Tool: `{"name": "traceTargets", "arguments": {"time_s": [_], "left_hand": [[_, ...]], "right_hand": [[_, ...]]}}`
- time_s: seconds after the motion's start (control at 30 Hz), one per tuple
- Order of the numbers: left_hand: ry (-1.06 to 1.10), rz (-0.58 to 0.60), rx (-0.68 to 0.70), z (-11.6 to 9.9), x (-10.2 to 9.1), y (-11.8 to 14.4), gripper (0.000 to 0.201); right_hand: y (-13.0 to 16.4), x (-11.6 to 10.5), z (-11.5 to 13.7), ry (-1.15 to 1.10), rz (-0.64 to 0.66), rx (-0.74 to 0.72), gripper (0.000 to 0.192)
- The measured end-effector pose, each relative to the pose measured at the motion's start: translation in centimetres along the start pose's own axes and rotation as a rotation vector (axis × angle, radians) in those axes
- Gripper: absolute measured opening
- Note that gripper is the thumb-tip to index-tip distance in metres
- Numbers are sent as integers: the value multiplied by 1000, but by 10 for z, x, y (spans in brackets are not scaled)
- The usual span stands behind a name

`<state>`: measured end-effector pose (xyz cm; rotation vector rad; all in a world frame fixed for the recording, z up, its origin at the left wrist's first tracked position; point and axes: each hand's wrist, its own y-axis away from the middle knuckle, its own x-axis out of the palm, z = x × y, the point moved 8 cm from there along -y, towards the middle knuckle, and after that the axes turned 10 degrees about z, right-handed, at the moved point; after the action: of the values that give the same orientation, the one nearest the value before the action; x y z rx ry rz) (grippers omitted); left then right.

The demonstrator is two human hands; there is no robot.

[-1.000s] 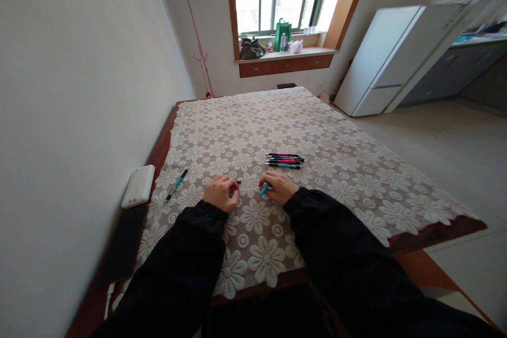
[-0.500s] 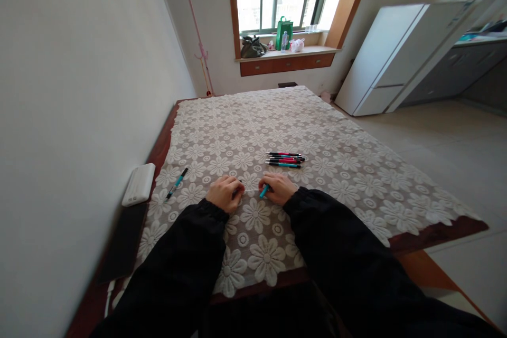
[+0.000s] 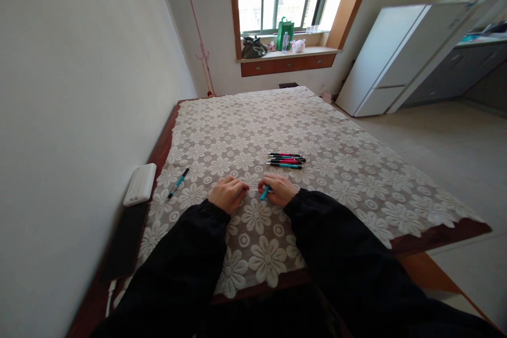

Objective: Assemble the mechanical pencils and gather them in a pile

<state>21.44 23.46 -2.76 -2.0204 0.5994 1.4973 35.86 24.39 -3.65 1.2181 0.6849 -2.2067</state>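
Low over the lace tablecloth [image 3: 257, 214], my left hand [image 3: 227, 194] is closed, thumb and fingertips pinching one end of a thin white pen refill [image 3: 253, 189]. Its other end meets the fingertips of my right hand [image 3: 280, 190]. That hand is also closed, with a teal pen barrel [image 3: 265, 194] held in its fingers and slanting toward me. Just beyond my right hand lies a row of several pens [image 3: 285, 161], black with red or teal. A single teal and black pen [image 3: 178, 184] rests left of my left hand.
A white power bank [image 3: 139, 185] and a dark flat device [image 3: 123, 243] with a white cable [image 3: 111, 296] line the table's left edge, beside the wall. Farther off are a pink coat stand [image 3: 194, 16], a windowsill with bags, and a white fridge [image 3: 384, 58].
My left fingertips have slid right along the refill, closer to my right hand, so less of it shows. My right hand still holds the barrel, nearly in place.
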Motion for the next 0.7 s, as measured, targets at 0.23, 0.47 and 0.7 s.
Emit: {"name": "traceTargets", "arguments": {"time_s": [0.23,0.47,0.7], "left_hand": [[20,-58,86,-9,-3,2,12],[27,-60,190,-18,-6,3,23],[59,-16,210,-16,1,3,28]], "right_hand": [[0,-5,13,28,-35,-46,4],[1,-2,10,20,-61,-59,4],[1,-3,11,-21,-71,-83,3]]}}
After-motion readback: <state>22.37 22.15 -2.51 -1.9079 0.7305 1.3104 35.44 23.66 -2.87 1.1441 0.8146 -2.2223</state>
